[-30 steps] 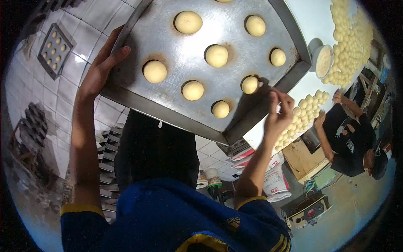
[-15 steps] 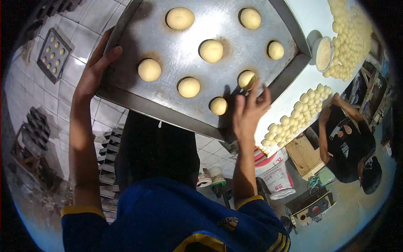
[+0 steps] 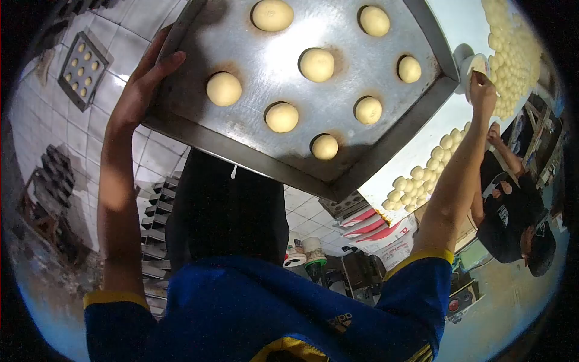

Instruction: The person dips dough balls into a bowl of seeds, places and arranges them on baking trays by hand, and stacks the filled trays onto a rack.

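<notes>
My left hand (image 3: 145, 87) grips the left rim of a metal baking tray (image 3: 253, 75), thumb over the edge. Several round, pale dough balls (image 3: 316, 65) sit spaced apart on the tray. Beyond the tray's right side, my right hand (image 3: 482, 93) is at a small white bowl (image 3: 467, 67) of pale, grainy stuff, its fingers pinched together. What is between those fingertips, if anything, is hidden. The bowl stands on a white table (image 3: 404, 148), partly covered by my hand.
A large pile of dough balls (image 3: 512, 54) and a smaller group of dough balls (image 3: 425, 178) lie on the table. A co-worker (image 3: 509, 211) stands at the right. Another tray (image 3: 89, 68) with dough balls rests on the tiled floor. Sacks (image 3: 386, 241) lie below the table.
My right hand has left the dough ball near the tray's right corner and moved up and right to the bowl. The tray has shifted slightly right in view, still held by my left hand.
</notes>
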Available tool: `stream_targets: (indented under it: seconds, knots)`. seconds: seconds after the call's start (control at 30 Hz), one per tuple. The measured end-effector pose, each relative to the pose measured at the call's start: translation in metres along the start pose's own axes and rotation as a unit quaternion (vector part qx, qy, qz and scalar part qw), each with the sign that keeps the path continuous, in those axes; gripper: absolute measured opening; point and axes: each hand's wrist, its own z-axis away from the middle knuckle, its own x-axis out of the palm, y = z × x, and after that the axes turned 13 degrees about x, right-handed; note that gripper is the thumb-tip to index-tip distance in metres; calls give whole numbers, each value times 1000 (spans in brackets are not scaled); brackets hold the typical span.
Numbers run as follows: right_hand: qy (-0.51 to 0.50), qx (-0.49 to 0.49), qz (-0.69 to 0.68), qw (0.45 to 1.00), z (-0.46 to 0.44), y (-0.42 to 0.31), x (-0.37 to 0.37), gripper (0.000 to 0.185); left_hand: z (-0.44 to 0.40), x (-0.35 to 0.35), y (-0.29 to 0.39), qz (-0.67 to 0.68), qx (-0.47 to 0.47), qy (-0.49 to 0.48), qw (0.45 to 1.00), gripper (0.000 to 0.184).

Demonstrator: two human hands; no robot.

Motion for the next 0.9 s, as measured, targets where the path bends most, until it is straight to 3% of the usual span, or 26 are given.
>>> stream_targets:
  seconds: [0.1, 0.17, 0.23, 0.3, 0.37, 0.4, 0.43, 0.47, 0.5, 0.53, 0.63, 0.77, 0.9]
  knots:
    - [-10, 11, 11, 1000, 11, -14, -19, 45, -5, -7, -17, 23, 4, -9, 1000, 95]
    - [12, 23, -151, 988, 15, -15, -26, 46, -3, -11, -17, 24, 10, -15, 1000, 93]
    - [-16, 10, -299, 954, 80, -85, -66, 47, 1, -9, -4, -19, 5, -33, 999, 88]
    - [-75, -48, -408, 908, 149, -147, -81, 37, -3, -21, -28, 21, -15, -19, 999, 87]
    - [-187, -98, -427, 879, 222, -205, -90, 26, -5, -13, -25, 88, 25, -56, 994, 84]
    - [-243, -123, -450, 850, 261, -237, -93, 18, -7, -13, -20, 5, 62, -52, 997, 81]
    - [-223, -223, -393, 864, 289, -264, -95, 13, -9, -15, -16, 2, 59, -45, 997, 81]
    - [-176, -332, -376, 847, 308, -284, -83, 12, -10, -17, -12, 30, 88, -101, 990, 78]
    - [-148, -371, -382, 833, 327, -301, -69, 14, -12, -18, -5, 59, 118, -158, 979, 75]
    - [-120, -392, -386, 826, 342, -319, -66, 16, -4, -12, 24, 153, 45, -147, 976, 70]
    - [-46, -459, -338, 820, 361, -343, -49, 24, -5, -16, 18, 106, 66, -148, 981, 70]
    - [-32, -514, -280, 810, 362, -338, -38, 34, -10, -15, 2, 94, 134, -148, 975, 70]
    - [-74, -512, -200, 832, 372, -322, -51, 58, -5, -21, 11, 104, 90, -157, 978, 70]
